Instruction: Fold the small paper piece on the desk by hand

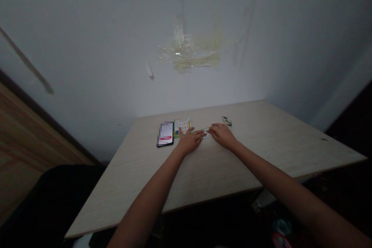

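My left hand (189, 141) lies on the table with its fingers spread. Some fingers reach over the lower part of a colourful printed sheet (183, 124), which looks like a calendar card. Its other fingertips touch the left end of a small light paper piece (206, 135) lying flat. At the right end of that piece, my right hand (222, 135) has its fingers bent and drawn together on the paper. Part of the piece is hidden under the hands. A phone (165, 134) with a lit screen lies left of the sheet.
A small crumpled green and white scrap (227, 120) sits beyond my right hand. The pale wooden table (139, 186) meets a wall (116, 46) bearing peeling clear tape (188, 56). A dark chair-like shape (58, 197) stands to the left.
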`<control>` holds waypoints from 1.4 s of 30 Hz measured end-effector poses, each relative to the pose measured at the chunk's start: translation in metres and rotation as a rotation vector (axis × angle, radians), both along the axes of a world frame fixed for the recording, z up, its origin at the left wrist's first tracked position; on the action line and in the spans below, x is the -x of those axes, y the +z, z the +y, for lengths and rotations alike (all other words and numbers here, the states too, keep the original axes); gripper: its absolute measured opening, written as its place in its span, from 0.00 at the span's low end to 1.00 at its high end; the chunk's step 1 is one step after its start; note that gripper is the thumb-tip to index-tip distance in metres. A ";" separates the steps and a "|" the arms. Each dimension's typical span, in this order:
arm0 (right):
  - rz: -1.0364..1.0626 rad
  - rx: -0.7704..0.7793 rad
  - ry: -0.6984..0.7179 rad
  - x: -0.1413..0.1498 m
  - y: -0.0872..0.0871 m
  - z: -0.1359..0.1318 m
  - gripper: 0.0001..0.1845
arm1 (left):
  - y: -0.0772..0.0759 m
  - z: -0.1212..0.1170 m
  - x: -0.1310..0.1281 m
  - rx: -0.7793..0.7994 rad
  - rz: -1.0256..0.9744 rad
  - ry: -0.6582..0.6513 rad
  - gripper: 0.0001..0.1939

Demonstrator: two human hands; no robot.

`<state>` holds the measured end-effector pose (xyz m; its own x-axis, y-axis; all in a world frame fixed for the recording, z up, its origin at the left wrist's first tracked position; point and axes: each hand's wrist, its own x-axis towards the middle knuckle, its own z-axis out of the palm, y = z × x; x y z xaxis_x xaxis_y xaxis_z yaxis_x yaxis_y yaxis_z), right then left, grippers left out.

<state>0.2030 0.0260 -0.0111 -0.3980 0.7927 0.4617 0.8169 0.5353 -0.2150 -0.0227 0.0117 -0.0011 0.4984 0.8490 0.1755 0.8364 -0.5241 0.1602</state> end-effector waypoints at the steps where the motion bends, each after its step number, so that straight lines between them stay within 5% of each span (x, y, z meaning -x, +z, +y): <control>1: -0.002 -0.001 -0.013 0.000 0.000 0.000 0.12 | 0.000 0.000 0.000 -0.004 -0.004 -0.002 0.20; 42: 0.158 0.018 0.002 -0.006 0.000 0.000 0.11 | 0.001 -0.003 -0.003 -0.092 0.030 -0.059 0.21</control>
